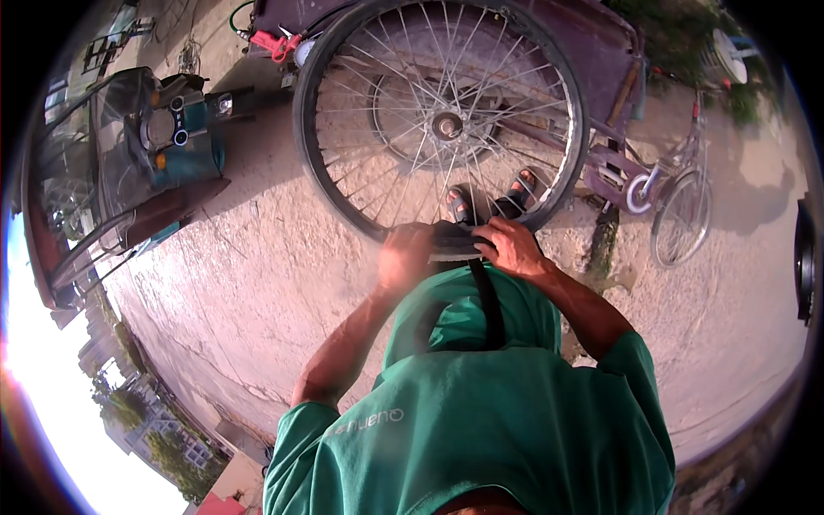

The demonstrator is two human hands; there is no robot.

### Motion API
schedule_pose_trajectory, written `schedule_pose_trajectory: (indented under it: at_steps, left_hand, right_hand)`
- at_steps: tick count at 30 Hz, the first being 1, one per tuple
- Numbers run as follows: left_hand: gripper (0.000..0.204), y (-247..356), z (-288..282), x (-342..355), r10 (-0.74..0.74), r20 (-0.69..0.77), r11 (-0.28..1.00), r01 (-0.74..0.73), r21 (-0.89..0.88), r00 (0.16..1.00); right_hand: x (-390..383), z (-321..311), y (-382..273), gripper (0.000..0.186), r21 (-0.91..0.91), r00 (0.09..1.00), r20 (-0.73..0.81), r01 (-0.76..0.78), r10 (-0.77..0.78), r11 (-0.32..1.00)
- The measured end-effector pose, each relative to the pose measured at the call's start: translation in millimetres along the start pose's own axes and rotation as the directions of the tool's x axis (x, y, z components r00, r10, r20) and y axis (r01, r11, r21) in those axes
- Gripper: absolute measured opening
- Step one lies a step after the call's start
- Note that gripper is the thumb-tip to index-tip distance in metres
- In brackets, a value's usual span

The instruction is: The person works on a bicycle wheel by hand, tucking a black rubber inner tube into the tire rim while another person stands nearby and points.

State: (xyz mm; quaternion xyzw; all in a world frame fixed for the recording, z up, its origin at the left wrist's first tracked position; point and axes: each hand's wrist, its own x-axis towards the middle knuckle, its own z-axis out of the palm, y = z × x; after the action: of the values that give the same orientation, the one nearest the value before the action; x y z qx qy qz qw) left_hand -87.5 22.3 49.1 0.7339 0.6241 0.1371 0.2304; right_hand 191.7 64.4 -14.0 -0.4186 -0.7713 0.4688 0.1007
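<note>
A large spoked wheel (446, 127) with a black tyre (309, 129) stands upright in front of me, its near edge against my body. My left hand (405, 256) is closed on the near part of the tyre, its fingers slightly blurred. Close by on the right, my right hand (511, 247) grips the same tyre with bent fingers, the thumb at its inner edge. Between the hands the rubber bulges, and a pale rim strip shows below it. A black strap-like band (489, 309) hangs from there over my green shirt; what it belongs to is unclear.
Beyond the wheel stands a purple metal cart (592, 51). A red inflator gun (275, 45) with a round gauge lies at its left. A covered three-wheeler (129, 146) is at the far left, a bicycle (682, 206) at the right. My sandalled feet (459, 206) show through the spokes.
</note>
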Motion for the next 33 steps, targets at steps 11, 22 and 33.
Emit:
schedule_pose_trajectory:
  at_steps: [11, 22, 33]
  left_hand:
    - [0.018, -6.4, 6.6, -7.5, 0.000, 0.232, 0.995, -0.024, 0.101, 0.973]
    - [0.045, 22.5, -19.3, 17.9, -0.195, 0.700, 0.959, -0.016, 0.282, 0.687]
    - [0.040, 25.6, 13.5, -1.7, -0.176, 0.711, 0.947, -0.080, 0.311, 0.681]
  right_hand:
    - [7.3, -5.5, 0.1, 0.041, -0.160, 0.972, 0.232, 0.086, -0.047, 0.983]
    - [19.4, -6.4, -17.4, 0.038, -0.246, 0.867, 0.451, -0.109, 0.213, 0.963]
    - [-15.3, 17.4, -37.5, 0.043, -0.478, 0.956, 0.272, 0.034, 0.111, 0.878]
